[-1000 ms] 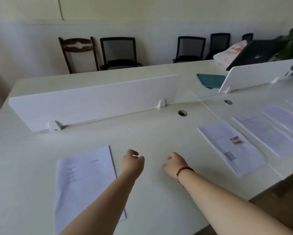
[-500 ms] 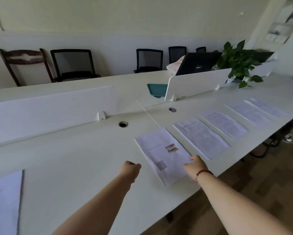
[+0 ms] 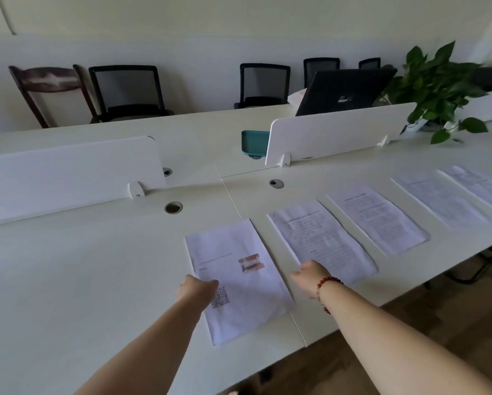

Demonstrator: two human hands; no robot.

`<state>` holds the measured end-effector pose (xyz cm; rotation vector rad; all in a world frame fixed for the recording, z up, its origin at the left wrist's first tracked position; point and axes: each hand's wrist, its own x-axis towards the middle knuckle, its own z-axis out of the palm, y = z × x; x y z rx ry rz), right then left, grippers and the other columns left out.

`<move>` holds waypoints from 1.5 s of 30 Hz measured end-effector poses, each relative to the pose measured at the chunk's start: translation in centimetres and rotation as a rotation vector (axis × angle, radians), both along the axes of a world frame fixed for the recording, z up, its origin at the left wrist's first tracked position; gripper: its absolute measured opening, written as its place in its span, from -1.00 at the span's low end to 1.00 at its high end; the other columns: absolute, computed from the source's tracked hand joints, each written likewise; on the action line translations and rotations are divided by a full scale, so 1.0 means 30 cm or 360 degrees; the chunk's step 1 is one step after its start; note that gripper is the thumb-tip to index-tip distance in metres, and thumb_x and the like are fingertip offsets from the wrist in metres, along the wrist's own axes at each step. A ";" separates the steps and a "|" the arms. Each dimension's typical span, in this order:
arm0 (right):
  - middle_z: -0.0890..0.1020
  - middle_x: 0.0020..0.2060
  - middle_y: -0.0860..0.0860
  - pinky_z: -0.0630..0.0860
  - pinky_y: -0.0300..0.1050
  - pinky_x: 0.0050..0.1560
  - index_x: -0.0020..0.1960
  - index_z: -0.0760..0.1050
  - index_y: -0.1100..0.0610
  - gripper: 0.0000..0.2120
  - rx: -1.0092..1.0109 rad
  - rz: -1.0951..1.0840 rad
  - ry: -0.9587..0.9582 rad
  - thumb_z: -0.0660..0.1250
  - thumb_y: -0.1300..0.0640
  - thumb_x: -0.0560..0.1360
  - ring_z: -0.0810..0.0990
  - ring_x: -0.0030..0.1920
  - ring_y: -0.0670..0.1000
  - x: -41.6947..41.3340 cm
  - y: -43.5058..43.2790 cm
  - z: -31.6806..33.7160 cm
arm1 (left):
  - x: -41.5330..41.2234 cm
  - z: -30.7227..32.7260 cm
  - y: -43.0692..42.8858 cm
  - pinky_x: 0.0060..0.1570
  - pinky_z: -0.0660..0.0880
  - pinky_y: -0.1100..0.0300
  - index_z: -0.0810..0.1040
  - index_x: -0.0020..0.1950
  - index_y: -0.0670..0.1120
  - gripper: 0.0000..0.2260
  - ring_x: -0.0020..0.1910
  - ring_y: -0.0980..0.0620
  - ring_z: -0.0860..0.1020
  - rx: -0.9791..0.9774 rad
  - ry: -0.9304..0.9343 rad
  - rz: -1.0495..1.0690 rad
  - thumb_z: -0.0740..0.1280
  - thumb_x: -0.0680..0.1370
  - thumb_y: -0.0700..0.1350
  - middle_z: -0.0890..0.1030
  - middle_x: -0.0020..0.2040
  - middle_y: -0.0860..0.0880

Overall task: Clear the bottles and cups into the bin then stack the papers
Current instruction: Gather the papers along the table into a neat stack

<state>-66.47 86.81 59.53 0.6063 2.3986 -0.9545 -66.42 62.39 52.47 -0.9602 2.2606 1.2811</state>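
Several printed papers lie flat in a row on the white table [image 3: 82,280]. Nearest is a sheet with a small photo and a QR code [image 3: 239,275]; to its right lie a second paper [image 3: 321,238], a third paper [image 3: 378,218] and more beyond. My left hand [image 3: 196,289] is curled over the nearest sheet's left edge. My right hand [image 3: 310,276], with a red bead bracelet at the wrist, is curled at the second paper's near corner. Neither sheet is lifted. No bottles, cups or bin show.
Two white desk dividers [image 3: 68,178] [image 3: 336,138] stand across the table behind round cable holes [image 3: 173,207]. Past them are a teal tray [image 3: 253,142], a dark laptop [image 3: 344,91] and a leafy plant [image 3: 438,89]. Chairs [image 3: 128,92] line the wall. The table's edge and wooden floor are at right.
The view has swung right along the table. Both hands moved from bare tabletop onto the row of papers. The sheet that lay at the left is out of view.
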 end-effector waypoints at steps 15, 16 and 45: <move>0.60 -0.03 0.05 0.55 -0.09 -0.03 0.16 0.48 0.08 -0.78 -0.0258 -0.0001 -0.0076 0.20 0.14 0.54 0.57 -0.06 0.07 -0.378 -0.065 -0.271 | -0.256 -0.139 0.078 -0.14 0.52 0.01 0.45 -0.10 -0.13 -0.86 -0.22 -0.16 0.53 -0.0066 0.0233 0.0230 0.11 0.56 -0.17 0.57 -0.14 -0.18; 0.56 -0.16 0.03 0.51 -0.14 -0.16 0.04 0.48 0.09 -0.87 -0.0290 0.0006 -0.0014 0.20 0.15 0.53 0.53 -0.18 0.04 -0.389 -0.065 -0.262 | -0.265 -0.121 0.091 -0.17 0.51 -0.01 0.44 -0.12 -0.14 -0.88 -0.26 -0.14 0.51 0.0026 0.0328 0.0280 0.13 0.54 -0.18 0.55 -0.18 -0.17; 0.52 0.20 0.10 0.56 -0.02 0.01 0.39 0.23 0.13 -0.45 -0.0105 0.0047 -0.0072 0.32 0.04 0.47 0.59 0.06 0.19 -0.774 0.654 -0.248 | -0.576 -0.056 0.863 -0.38 0.30 0.18 0.28 0.00 -0.14 -0.87 -0.32 -0.04 0.35 0.0077 -0.0027 0.0686 0.21 0.50 -0.26 0.41 -0.18 -0.11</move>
